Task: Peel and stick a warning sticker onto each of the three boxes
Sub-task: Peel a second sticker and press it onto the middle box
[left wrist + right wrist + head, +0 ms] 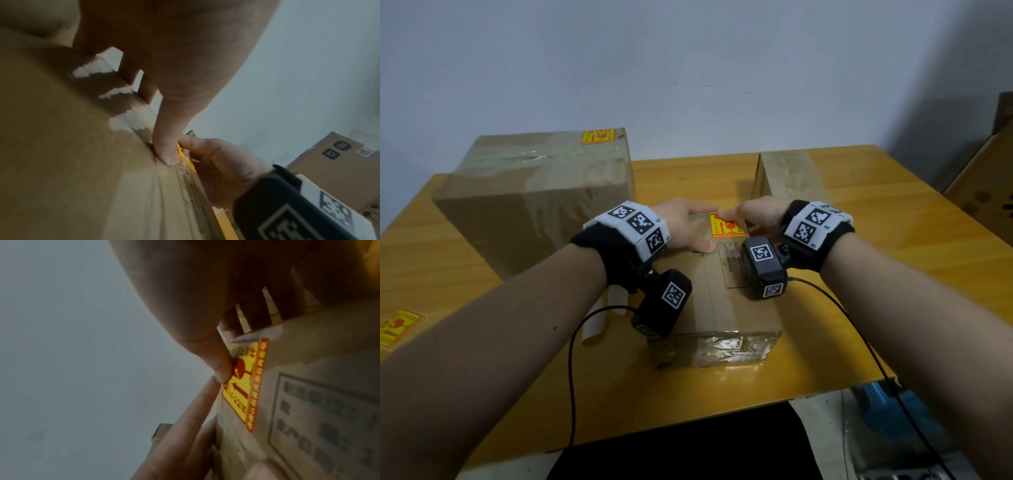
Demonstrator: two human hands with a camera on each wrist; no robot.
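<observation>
A small cardboard box (726, 308) lies in the middle of the table. On its far end sits a yellow and red warning sticker (726, 228), seen close in the right wrist view as the sticker (244, 386). My right hand (751, 215) reaches over the box's far edge and its thumb (221, 369) presses the sticker's upper part. My left hand (693, 228) lies flat on the box top just left of the sticker, with its thumb (166, 154) down on the cardboard. A tall box (534, 192) at the left bears a sticker (598, 136). A third box (787, 174) stands behind at the right.
A sheet of stickers (397, 327) lies at the left edge of the yellow wooden table (876, 240). A white backing strip (597, 317) lies beside the small box under my left forearm. More cardboard boxes (986, 185) stand off the table at the right. Cables hang from both wrists.
</observation>
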